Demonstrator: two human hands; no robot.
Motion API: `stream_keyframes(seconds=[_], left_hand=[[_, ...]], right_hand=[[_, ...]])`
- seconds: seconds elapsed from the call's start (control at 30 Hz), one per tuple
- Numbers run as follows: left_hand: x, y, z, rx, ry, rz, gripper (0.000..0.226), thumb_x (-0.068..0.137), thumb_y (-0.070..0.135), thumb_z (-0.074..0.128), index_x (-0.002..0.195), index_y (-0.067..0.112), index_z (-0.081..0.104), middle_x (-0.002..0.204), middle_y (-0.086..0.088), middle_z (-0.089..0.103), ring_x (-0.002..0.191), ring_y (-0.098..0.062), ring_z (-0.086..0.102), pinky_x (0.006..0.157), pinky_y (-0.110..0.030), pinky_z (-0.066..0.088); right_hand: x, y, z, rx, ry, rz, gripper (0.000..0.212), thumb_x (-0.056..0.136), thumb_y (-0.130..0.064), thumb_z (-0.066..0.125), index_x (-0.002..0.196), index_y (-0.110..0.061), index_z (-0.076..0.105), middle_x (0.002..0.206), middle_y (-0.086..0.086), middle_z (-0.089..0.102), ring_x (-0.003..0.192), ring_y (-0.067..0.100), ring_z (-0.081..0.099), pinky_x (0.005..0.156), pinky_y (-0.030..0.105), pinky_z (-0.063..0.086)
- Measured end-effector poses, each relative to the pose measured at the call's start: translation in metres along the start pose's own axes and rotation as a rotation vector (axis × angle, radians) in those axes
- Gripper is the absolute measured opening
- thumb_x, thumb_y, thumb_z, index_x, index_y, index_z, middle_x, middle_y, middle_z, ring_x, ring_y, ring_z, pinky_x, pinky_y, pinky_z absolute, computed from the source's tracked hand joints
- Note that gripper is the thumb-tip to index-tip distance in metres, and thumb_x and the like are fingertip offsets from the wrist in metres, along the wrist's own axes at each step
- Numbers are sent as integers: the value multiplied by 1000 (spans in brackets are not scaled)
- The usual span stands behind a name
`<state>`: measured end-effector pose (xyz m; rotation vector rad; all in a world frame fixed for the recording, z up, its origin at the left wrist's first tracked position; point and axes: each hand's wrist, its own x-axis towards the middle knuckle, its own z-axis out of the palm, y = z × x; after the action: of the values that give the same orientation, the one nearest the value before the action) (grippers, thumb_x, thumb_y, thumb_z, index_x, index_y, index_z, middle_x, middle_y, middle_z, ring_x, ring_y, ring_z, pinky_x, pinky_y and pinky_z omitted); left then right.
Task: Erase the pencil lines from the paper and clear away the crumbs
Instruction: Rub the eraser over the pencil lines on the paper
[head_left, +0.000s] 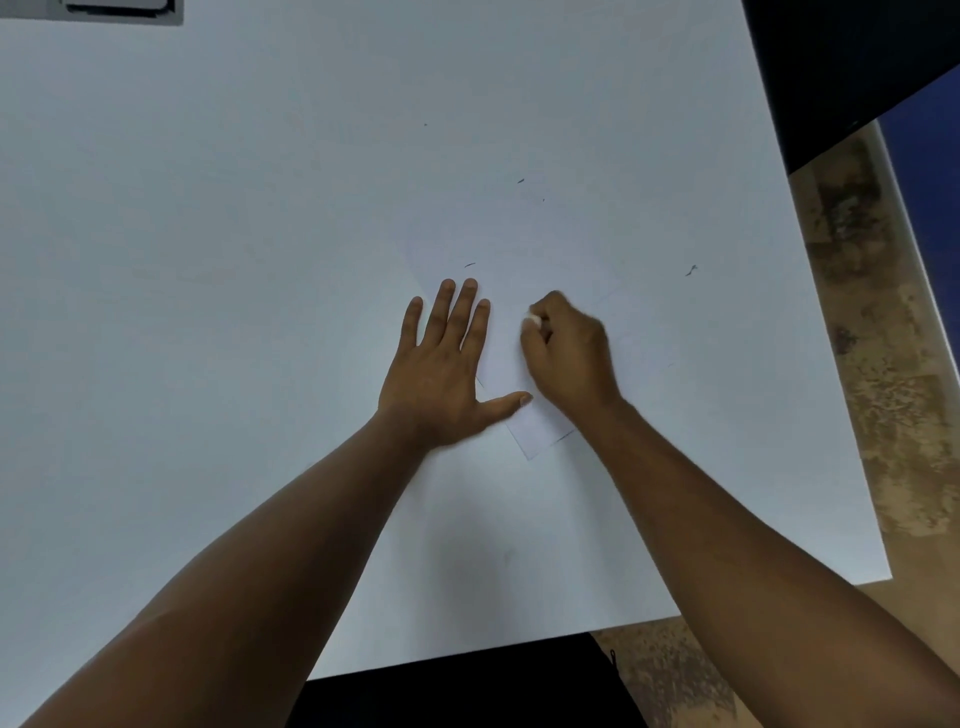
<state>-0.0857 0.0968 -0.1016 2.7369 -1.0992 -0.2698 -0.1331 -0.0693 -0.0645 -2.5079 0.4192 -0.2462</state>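
Observation:
A white sheet of paper (537, 434) lies on the white table (208, 260), its edges faint against the tabletop. My left hand (441, 364) lies flat on the paper's left side, fingers spread, thumb pointing right. My right hand (566, 353) is closed around a small white eraser (532, 319), whose tip shows at the fingertips and touches the paper. A short pencil mark (470, 265) lies just beyond my left fingertips. Dark eraser crumbs (520, 181) are scattered farther out, one (691, 270) to the right.
A grey object (119, 10) sits at the table's far left corner. The table's right edge borders a mottled brown floor (893, 415). A dark shape (841, 67) fills the top right, and another dark shape (467, 686) lies below the near edge.

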Motion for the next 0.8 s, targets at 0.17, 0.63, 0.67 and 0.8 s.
stream_keyframes(seconds=[0.17, 0.63, 0.67, 0.8], left_hand=[[0, 2, -1, -3, 1, -7, 112, 87, 90, 21, 165, 10, 7, 173, -9, -8, 159, -26, -15, 127, -55, -3], [1, 1, 0, 11, 11, -4, 111, 88, 89, 19, 165, 10, 7, 173, -9, -8, 159, -26, -14, 128, -55, -1], [1, 2, 0, 15, 4, -6, 111, 88, 89, 19, 165, 11, 6, 173, -9, -9, 159, -26, -15, 128, -55, -2], [0, 2, 0, 16, 10, -8, 110, 88, 89, 20, 165, 10, 8, 173, -9, -7, 159, -26, -14, 127, -56, 0]], right_hand=[[-3, 16, -10, -92, 12, -63, 9, 93, -10, 54, 87, -4, 58, 72, 8, 61, 63, 29, 58, 59, 34, 45], [3, 30, -11, -148, 5, -121, 5, 91, -11, 55, 87, -9, 57, 72, 6, 56, 61, 25, 53, 55, 34, 45], [9, 36, -15, -168, 38, -78, 6, 90, -11, 54, 85, -9, 56, 72, 7, 56, 61, 26, 52, 55, 34, 44], [19, 39, -21, -128, 115, 45, 6, 88, -8, 52, 82, -7, 54, 71, 7, 58, 61, 27, 52, 56, 34, 42]])
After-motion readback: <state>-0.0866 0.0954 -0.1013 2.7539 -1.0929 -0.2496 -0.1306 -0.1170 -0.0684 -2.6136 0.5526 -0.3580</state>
